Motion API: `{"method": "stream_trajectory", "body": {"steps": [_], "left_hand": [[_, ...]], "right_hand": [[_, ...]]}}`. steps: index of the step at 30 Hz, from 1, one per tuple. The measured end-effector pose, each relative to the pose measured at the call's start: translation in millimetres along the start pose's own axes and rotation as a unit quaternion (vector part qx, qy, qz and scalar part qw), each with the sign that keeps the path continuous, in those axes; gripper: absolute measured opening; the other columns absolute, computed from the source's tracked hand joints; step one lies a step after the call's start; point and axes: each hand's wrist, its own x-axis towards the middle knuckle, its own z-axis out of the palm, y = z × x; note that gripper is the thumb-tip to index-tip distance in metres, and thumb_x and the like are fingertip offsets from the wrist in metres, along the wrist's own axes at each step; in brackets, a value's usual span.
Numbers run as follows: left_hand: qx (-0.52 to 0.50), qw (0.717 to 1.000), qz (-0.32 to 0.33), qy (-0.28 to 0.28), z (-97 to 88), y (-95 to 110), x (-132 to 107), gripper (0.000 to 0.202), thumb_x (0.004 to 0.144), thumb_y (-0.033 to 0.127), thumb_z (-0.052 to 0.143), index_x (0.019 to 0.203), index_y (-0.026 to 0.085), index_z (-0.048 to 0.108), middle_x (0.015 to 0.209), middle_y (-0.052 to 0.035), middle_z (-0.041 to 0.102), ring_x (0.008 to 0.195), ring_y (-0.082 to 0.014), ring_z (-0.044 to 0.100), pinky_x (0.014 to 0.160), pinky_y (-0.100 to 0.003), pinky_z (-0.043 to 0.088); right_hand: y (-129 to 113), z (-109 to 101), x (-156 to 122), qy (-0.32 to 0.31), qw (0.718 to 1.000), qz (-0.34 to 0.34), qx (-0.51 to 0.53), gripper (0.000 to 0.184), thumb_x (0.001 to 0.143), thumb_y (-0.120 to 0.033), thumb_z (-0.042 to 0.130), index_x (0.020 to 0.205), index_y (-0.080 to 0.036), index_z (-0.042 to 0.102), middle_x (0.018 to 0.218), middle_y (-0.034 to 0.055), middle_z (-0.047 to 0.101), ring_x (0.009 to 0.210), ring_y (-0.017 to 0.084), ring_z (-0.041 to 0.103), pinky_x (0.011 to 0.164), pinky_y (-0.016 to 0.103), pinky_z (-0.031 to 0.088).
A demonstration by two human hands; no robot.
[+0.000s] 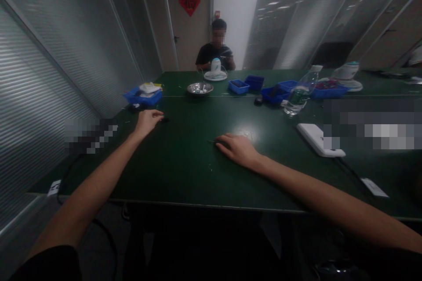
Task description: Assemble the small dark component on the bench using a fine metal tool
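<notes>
My left hand (149, 122) is over the left part of the dark green table (184, 162), its fingers pressed together in a pinch. Just beyond the fingertips shows a small dark patch (165, 119); whether it is an object or a shadow I cannot tell. What the pinch holds, if anything, is too small to make out. Near the middle of the table, my right hand (236, 148) is low on the surface with curled fingers. From its fingertips a thin, stick-like piece (211, 141) points left.
A blue tray (145, 98) with papers sits at the far left, a metal bowl (200, 89) further back. To the right are several blue trays (238, 89), a water bottle (300, 94) and a white power bank-like box (318, 139). Another person sits opposite behind a white fan (216, 70).
</notes>
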Motion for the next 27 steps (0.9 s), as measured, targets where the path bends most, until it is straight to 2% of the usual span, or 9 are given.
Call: {"method": "stream_trajectory", "body": {"steps": [7, 11, 19, 27], "left_hand": [[0.008, 0.997, -0.064, 0.029, 10.7, -2.4, 0.2, 0.029, 0.081, 0.037, 0.076, 0.103, 0.018, 0.081, 0.097, -0.0102, 0.079, 0.087, -0.0261, 0.072, 0.079, -0.035, 0.055], [-0.007, 0.994, -0.107, 0.014, 16.0, -1.3, -1.4, 0.033, 0.081, 0.039, 0.076, 0.106, 0.018, 0.080, 0.098, -0.0103, 0.079, 0.087, -0.0259, 0.072, 0.078, -0.034, 0.054], [-0.028, 0.995, -0.096, 0.006, 16.1, 0.6, -3.8, 0.026, 0.080, 0.036, 0.078, 0.101, 0.021, 0.081, 0.103, -0.0091, 0.079, 0.095, -0.0264, 0.072, 0.086, -0.034, 0.054], [-0.075, 0.989, -0.127, 0.010, 21.6, -13.7, 3.6, 0.026, 0.074, 0.034, 0.082, 0.097, 0.022, 0.082, 0.106, -0.0092, 0.079, 0.100, -0.0271, 0.071, 0.089, -0.037, 0.053]], "right_hand": [[0.7, 2.0, 0.1, 0.007, 1.000, -0.001, -0.010, 0.042, 0.106, -0.045, 0.043, 0.132, -0.020, 0.065, 0.113, 0.0108, 0.070, 0.092, 0.023, 0.068, 0.079, 0.034, 0.051], [0.4, 1.9, -0.1, 0.008, 1.000, -0.001, -0.010, 0.041, 0.107, -0.045, 0.043, 0.132, -0.020, 0.065, 0.114, 0.0105, 0.070, 0.093, 0.023, 0.068, 0.080, 0.033, 0.050], [-1.7, -0.4, -0.1, 0.003, 1.000, 0.000, -0.004, 0.042, 0.107, -0.045, 0.043, 0.132, -0.020, 0.065, 0.117, 0.0107, 0.070, 0.096, 0.023, 0.069, 0.081, 0.033, 0.051], [-1.0, -0.2, 0.1, 0.002, 1.000, 0.002, -0.001, 0.042, 0.106, -0.045, 0.043, 0.132, -0.020, 0.065, 0.117, 0.0115, 0.070, 0.094, 0.023, 0.069, 0.080, 0.034, 0.051]]}}
